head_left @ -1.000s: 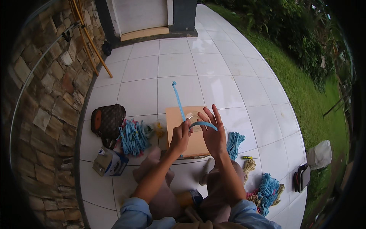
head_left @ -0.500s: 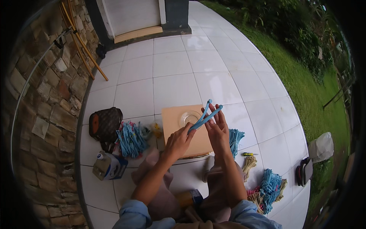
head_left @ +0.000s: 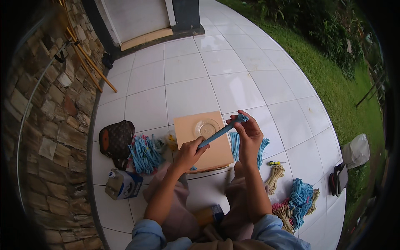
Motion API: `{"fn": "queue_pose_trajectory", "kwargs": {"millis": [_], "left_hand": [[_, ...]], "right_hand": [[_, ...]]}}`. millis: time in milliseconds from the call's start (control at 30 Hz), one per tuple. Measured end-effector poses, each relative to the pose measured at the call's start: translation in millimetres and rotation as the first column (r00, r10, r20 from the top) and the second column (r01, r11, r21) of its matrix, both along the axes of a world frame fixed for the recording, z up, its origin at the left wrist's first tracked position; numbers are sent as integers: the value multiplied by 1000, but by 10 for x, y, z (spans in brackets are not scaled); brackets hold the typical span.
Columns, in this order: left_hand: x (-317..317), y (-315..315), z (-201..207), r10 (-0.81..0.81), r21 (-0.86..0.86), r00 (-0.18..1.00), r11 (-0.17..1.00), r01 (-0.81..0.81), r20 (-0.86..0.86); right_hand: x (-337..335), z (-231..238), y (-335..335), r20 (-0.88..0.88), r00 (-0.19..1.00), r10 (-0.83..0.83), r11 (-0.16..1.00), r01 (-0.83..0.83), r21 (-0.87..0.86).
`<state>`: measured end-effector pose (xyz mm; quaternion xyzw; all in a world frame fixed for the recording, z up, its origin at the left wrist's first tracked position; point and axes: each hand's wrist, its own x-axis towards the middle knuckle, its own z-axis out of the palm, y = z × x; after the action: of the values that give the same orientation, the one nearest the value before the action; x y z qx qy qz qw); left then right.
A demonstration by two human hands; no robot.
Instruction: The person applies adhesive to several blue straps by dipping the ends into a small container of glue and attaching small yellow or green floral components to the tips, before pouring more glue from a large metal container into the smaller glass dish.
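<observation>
A blue cord (head_left: 217, 136), apparently doubled, stretches slantwise between my hands above a tan board. Its lower end is gripped in my left hand (head_left: 188, 155), with the fingers closed around it. At the upper end, where the cord looks knotted, my right hand (head_left: 250, 135) has its thumb and fingers closed on the strands. Beneath the cord, a clear round glass dish (head_left: 199, 130) rests on the board (head_left: 188, 121). Bundles of blue cords (head_left: 235, 146) lie at the board's right edge, partly hidden by my right hand.
Left of the board are a pile of blue cords (head_left: 146, 154), a brown bag (head_left: 116, 139) and a jug (head_left: 123, 183). On the right lie a screwdriver (head_left: 275, 163), beige cords (head_left: 275, 179) and a blue cord heap (head_left: 302, 200). A stone wall (head_left: 50, 166) borders the left.
The two spread cord ends have come together in my right hand, whose fingers have closed around them. My left hand has shifted slightly left and down, still holding the cord.
</observation>
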<state>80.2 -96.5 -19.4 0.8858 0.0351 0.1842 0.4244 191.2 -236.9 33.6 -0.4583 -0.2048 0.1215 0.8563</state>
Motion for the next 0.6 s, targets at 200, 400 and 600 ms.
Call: {"fn": "queue_pose_trajectory", "kwargs": {"millis": [200,400,600], "left_hand": [[-49,-163,139,158,-213,987,964,-157,-12],[304,-714,454,439,-137,831,898,-418,342],[307,-863,705,473,-681,831,713,-165,293]], "right_hand": [[-44,100,-3,101,994,35,999,-34,-9],[-354,-223,159,49,970,237,959,-225,-174],[-371,270,-53,86,996,-40,978,56,-203]]}}
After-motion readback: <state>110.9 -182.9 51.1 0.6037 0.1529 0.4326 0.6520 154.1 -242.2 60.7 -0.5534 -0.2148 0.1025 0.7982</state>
